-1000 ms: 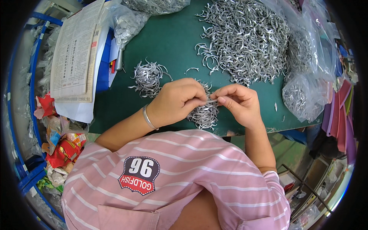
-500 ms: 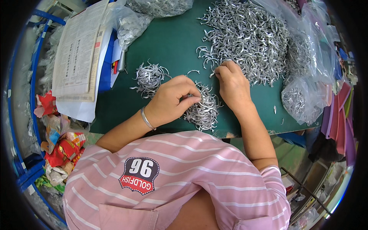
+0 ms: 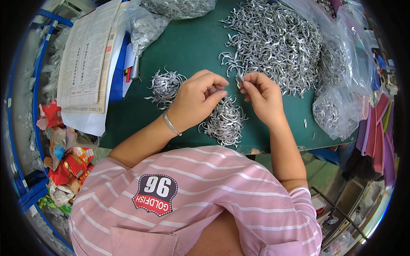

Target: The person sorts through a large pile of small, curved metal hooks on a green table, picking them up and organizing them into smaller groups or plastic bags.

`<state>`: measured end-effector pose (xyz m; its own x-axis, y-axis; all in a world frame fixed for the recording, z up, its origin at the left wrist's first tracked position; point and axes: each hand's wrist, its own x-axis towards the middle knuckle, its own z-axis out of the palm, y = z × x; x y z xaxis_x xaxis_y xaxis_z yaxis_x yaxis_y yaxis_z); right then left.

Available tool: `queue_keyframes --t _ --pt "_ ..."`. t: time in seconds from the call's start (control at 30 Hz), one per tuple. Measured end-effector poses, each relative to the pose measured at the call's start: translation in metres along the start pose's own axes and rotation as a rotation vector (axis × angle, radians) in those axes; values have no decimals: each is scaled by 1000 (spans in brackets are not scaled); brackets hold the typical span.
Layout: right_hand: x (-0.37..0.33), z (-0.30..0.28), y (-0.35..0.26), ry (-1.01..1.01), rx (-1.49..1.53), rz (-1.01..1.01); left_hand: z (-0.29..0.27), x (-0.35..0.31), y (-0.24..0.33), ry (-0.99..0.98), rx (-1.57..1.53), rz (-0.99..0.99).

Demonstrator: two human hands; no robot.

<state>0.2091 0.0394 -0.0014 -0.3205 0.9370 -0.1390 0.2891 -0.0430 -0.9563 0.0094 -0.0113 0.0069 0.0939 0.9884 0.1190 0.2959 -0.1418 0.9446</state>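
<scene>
My right hand (image 3: 265, 98) pinches a small curved silver metal piece (image 3: 239, 80) between thumb and fingers, at the left edge of a large heap of similar pieces (image 3: 277, 47). Facing it, my left hand (image 3: 198, 100) hovers above a small pile of the pieces (image 3: 226, 121) near the table's front edge. Its fingers are bent, with a gap between thumb and forefinger and nothing visible between them. Left of that hand lies another small pile (image 3: 165, 87).
The green table (image 3: 188, 47) carries clear bags of metal pieces at its far edge (image 3: 179, 6) and right side (image 3: 335, 111). Printed papers (image 3: 83, 64) lean at the left beside a blue bin (image 3: 117, 81). Blue shelving (image 3: 36, 85) stands farther left, and coloured strips (image 3: 378, 128) hang at the right.
My right hand has drawn back slightly from the heap with a metal piece in its fingers. My left hand has lifted off the near pile, its thumb and forefinger parting.
</scene>
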Motion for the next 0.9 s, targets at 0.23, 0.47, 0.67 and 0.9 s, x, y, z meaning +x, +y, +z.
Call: queue_keyframes --t 0.23,0.47,0.67,0.9 --pt "-16 5 -8 -11 -167 -338 10 4 0 -24 -397 -176" --pt "-23 7 -9 179 -324 -569 8 -2 -1 23 -475 -118" --pt "-3 -12 2 206 -675 -500 -2 -1 -11 163 -511 -133" --pt "6 5 13 207 -971 -514 -2 -1 -7 139 -492 -148"
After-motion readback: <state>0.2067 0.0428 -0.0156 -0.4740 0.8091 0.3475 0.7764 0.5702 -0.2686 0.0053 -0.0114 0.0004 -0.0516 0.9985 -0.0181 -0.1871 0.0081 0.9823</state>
